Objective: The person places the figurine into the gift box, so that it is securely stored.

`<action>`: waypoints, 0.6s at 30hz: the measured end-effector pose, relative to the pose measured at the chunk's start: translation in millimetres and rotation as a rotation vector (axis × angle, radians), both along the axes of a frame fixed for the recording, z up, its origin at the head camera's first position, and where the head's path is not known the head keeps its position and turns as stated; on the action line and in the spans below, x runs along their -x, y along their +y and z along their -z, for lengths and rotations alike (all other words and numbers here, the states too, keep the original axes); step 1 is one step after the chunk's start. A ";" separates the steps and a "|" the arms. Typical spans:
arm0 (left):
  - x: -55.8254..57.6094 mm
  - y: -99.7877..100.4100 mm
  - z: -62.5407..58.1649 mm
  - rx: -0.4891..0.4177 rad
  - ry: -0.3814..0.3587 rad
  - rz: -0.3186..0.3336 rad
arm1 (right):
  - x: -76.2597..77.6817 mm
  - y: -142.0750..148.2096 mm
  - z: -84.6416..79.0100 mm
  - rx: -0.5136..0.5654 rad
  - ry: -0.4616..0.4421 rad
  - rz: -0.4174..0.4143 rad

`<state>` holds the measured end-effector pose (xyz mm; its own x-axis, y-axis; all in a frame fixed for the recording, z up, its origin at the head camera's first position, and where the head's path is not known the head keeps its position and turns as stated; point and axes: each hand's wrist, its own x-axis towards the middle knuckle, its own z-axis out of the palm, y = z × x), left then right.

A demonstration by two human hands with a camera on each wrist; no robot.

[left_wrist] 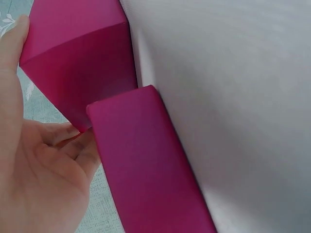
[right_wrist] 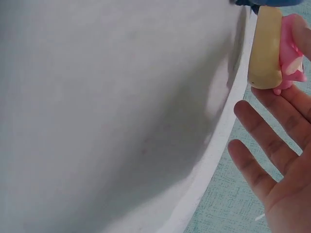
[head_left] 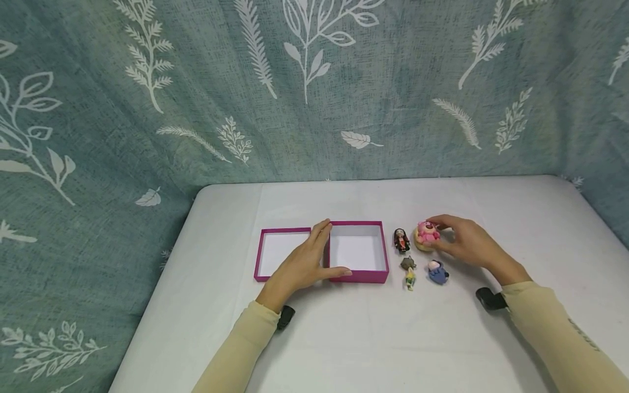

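Observation:
My left hand [head_left: 304, 262] grips the open magenta box [head_left: 363, 277] at its left side. In the head view the thumb lies on the front wall and the fingers reach the back left corner. White inside, the box holds nothing visible. My right hand [head_left: 467, 243] pinches a pink bear figurine [head_left: 426, 231] on a round yellow base [right_wrist: 265, 53] between thumb and fingers. In the right wrist view the other fingers [right_wrist: 265, 138] spread apart. Whether the base touches the table cannot be told.
A shallower magenta lid [head_left: 259, 256] lies left of the box. Between box and right hand are a dark-haired figurine [head_left: 401, 240] and a small green-and-yellow figurine [head_left: 409, 275]. A blue figurine [head_left: 437, 272] lies nearer me. White cloth covers the table [head_left: 373, 338]; a patterned curtain [head_left: 314, 136] hangs behind.

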<state>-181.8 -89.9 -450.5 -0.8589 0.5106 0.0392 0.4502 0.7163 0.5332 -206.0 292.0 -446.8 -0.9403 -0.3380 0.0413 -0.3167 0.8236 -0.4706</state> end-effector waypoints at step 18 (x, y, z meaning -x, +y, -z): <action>0.3 0.6 1.0 -0.007 0.010 0.000 | -3.0 -10.5 -14.2 0.016 0.081 0.013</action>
